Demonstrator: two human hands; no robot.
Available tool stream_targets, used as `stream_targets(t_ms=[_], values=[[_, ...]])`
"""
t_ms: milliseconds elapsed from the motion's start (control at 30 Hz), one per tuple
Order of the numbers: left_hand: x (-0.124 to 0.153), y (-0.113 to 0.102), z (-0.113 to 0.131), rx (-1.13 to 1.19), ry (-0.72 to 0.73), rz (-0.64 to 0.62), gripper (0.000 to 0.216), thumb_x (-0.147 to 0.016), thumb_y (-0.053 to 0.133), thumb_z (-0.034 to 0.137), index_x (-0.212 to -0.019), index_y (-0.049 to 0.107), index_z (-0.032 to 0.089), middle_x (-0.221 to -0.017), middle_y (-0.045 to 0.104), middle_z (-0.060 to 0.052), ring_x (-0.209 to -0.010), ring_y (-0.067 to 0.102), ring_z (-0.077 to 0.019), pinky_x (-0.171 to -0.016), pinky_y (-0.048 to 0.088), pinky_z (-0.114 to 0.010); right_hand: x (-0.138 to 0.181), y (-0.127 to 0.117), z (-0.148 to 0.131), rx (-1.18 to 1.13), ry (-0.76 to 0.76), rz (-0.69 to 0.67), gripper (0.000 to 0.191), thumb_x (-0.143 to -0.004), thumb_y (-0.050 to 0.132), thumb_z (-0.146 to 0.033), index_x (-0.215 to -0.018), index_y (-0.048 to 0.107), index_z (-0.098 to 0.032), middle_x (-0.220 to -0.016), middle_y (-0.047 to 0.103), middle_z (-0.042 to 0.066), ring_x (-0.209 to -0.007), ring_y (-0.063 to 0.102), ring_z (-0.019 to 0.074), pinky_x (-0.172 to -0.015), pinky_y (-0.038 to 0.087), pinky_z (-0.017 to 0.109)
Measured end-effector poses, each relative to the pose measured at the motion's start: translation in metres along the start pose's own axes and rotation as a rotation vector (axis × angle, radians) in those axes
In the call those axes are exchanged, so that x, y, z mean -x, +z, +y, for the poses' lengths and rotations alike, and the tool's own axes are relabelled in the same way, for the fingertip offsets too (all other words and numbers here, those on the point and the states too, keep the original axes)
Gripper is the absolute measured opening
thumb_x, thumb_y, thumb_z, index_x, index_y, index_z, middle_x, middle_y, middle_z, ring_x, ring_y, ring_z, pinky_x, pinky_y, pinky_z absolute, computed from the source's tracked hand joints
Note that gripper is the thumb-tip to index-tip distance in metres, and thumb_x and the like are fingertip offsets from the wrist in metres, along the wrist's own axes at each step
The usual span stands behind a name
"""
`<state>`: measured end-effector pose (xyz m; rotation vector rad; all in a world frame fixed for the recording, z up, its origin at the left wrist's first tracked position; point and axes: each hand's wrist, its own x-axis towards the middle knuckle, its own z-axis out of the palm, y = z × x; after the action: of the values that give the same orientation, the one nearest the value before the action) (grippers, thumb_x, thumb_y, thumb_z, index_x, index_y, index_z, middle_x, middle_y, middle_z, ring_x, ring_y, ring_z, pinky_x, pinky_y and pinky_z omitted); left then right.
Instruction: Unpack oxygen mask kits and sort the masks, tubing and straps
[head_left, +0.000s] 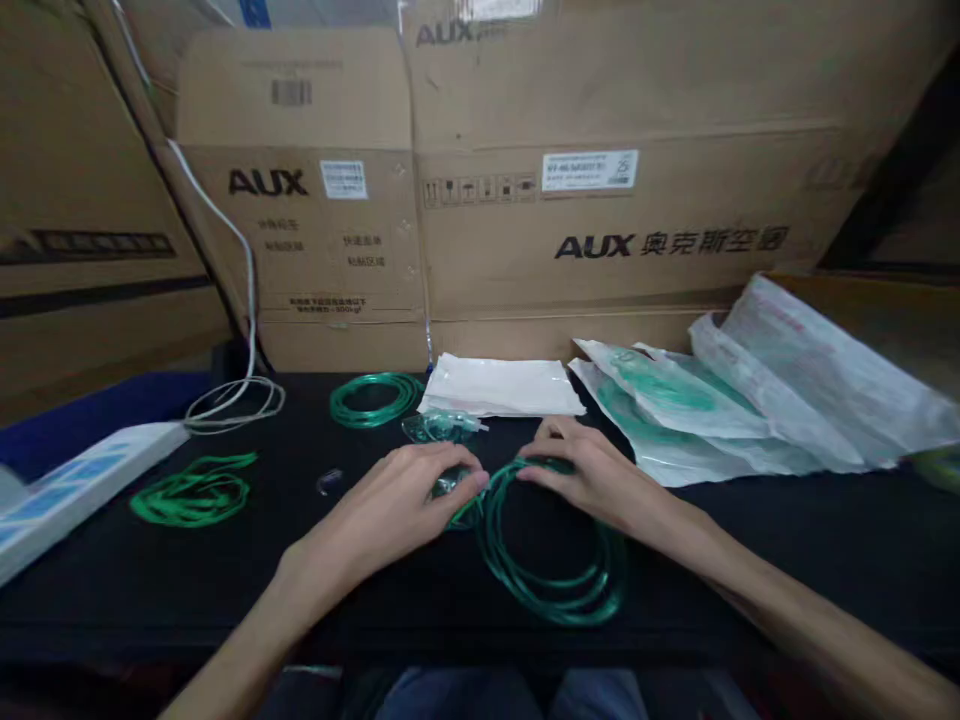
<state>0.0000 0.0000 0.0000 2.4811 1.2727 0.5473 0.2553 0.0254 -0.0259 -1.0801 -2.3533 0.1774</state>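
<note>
My left hand (420, 490) is closed, thumb and fingers pinching a clear green-tinted plastic mask (463, 515), mostly covered by the fingers. A coil of green tubing (555, 590) rests on the black table just right of it. At the coil's upper side, my right hand (585, 465) has its fingers curled round the tubing. Both hands are close together, with the tubing's upper left part between them. Just beyond them lies another clear mask piece (442, 427). Behind it to the left is a second green tubing coil (360, 412).
Bright green straps (195, 495) lie in a bundle at the left, beside a white power strip (90, 485). A small clear piece (328, 482) lies near my left hand. White pouches (675, 400) with green contents and a flat white packet (502, 385) lie before the cardboard boxes (480, 250).
</note>
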Motion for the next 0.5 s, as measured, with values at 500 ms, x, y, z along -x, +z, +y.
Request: stream_targets(t_ms=[500], values=[[0.004,0.003,0.017,-0.475,-0.063,0.104,0.040,-0.105,0.036,0.045,-0.117,0.068,0.025,-0.121,0.068,-0.006,-0.118,0.057,-0.0312,-0.097,0.044,-0.052,0.010,-0.020,-0.004,0.015,0.223,-0.090,0.031,-0.089,0.071,-0.041,-0.109,0.070,-0.017,-0.101,0.065,0.008,-0.090,0.061,0.0221,-0.081,0.046,0.033]])
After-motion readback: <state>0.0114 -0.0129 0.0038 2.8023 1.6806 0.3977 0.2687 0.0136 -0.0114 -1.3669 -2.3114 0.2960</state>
